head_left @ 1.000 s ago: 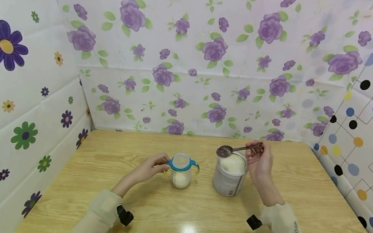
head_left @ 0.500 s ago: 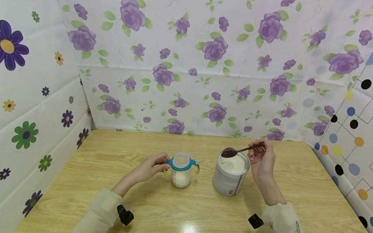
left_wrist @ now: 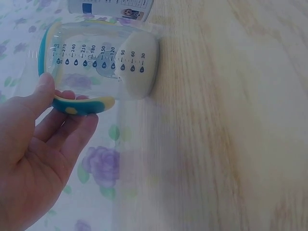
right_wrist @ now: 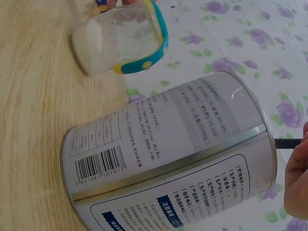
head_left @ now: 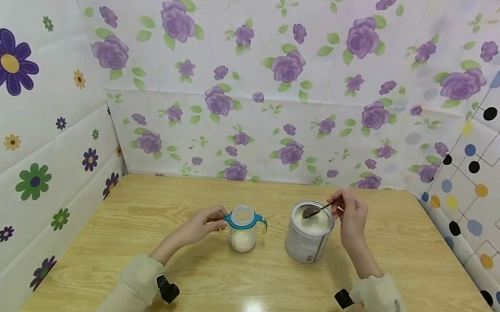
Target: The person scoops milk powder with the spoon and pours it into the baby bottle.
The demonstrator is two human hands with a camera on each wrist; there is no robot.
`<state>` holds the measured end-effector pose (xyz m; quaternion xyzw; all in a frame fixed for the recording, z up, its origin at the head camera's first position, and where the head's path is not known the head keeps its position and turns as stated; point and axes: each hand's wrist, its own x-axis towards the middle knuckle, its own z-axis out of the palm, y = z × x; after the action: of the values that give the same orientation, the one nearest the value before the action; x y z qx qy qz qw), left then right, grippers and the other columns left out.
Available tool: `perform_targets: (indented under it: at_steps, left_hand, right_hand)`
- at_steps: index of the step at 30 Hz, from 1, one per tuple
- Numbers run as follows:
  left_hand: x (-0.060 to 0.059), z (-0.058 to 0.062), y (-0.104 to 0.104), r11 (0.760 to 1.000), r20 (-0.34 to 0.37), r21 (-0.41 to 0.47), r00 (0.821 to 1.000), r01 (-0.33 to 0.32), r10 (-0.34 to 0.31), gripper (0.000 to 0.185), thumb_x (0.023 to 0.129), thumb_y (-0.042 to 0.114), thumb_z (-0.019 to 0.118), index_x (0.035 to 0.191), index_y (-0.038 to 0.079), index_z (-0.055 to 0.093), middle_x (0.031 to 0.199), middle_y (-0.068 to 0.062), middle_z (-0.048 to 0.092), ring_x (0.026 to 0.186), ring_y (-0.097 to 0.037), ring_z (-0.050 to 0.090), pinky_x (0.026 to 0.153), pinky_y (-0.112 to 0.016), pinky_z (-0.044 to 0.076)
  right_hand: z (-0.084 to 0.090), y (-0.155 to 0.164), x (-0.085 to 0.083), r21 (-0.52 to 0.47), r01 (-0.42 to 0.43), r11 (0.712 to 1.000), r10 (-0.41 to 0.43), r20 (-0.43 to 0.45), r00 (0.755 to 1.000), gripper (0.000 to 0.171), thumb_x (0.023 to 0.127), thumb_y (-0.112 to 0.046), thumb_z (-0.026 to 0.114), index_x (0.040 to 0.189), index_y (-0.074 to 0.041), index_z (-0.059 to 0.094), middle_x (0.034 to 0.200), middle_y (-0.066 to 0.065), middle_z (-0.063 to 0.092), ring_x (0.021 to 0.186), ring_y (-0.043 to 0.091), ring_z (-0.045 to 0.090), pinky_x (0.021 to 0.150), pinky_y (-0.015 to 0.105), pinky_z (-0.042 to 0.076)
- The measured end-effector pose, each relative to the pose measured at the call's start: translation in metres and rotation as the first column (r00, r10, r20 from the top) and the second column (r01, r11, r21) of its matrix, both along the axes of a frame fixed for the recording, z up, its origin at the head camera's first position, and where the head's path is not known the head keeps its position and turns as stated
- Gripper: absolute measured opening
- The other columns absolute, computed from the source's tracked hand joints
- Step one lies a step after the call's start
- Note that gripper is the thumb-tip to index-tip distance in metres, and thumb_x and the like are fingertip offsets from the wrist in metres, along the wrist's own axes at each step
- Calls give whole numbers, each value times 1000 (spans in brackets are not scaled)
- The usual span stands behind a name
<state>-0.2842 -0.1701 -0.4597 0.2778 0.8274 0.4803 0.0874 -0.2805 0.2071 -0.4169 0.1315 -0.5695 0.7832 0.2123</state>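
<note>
Table [head_left: 260, 303]: wood-grain top, smooth, glossy, glare patch near the front edge. Can [head_left: 309, 236]: bare metal wall, dull sheen, printed paper-like label, ridged rim; white powder inside looks matt. Spoon [head_left: 318, 211]: dark polished metal. Bottle [head_left: 243, 230]: clear smooth plastic, printed scale to 30, teal and yellow plastic collar and handles, matt white powder at the bottom. Walls [head_left: 287, 77]: thin printed sheet, slightly creased, soft sheen. Sleeves [head_left: 136, 282]: beige cloth, matt.

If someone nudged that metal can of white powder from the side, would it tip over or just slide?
The can would probably slide rather than tip: it stands upright on a broad flat base, on a glossy table. It looks nearly full of powder, so likely heavy and steady. With its top open and the spoon dipped in, a hard knock could spill powder.
</note>
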Motion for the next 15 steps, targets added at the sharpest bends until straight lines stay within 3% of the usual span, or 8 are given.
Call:
perform_targets:
  at_steps: [8,15]
  left_hand:
    - [1,-1,0,1000,8,13,1000,6,-6,11,101,19,52,108,13,57,107,-24,65,97,-39,63,86,-58,51]
    - [0,-1,-1,1000,-3,7,1000,6,-6,13,100,23,53,108,13,57,104,-20,66,94,-36,64,85,-56,51]
  right_hand:
    - [-4,-5,0,118,61,991,-49,-105,993,38,103,-14,44,72,2,57,63,-3,62,45,7,43,38,20,33]
    - [-4,-10,3,120,81,989,-71,-86,994,40,103,-18,47,68,-2,57,57,-4,60,38,5,39,33,19,27]
